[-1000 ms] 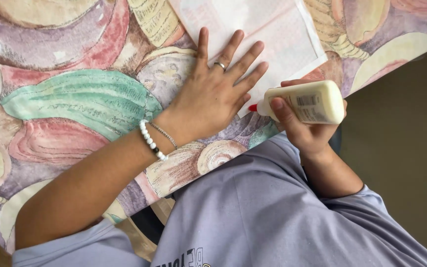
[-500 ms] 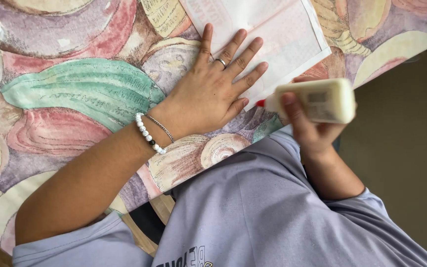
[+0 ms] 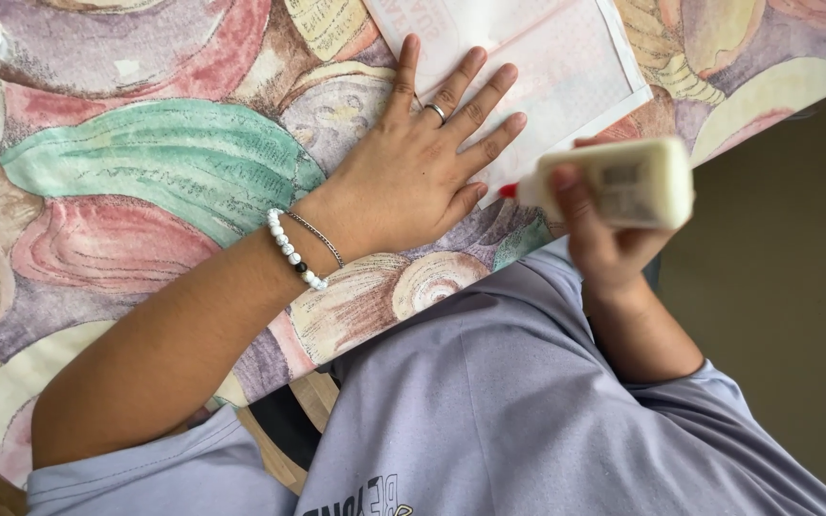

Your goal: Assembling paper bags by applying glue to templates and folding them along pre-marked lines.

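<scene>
White paper (image 3: 566, 67) lies flat near the surface's (image 3: 145, 172) edge, on a cloth printed with big shells in green, pink and purple. The left hand (image 3: 413, 177) rests palm down with fingers (image 3: 485, 100) spread open, their tips on the paper's near side; a ring sits on one finger and a bead bracelet (image 3: 293, 250) circles the wrist. The right hand (image 3: 614, 239) grips a cream glue bottle (image 3: 623, 182), held sideways just off the surface's edge, its red tip (image 3: 509, 190) pointing at the paper's corner.
</scene>
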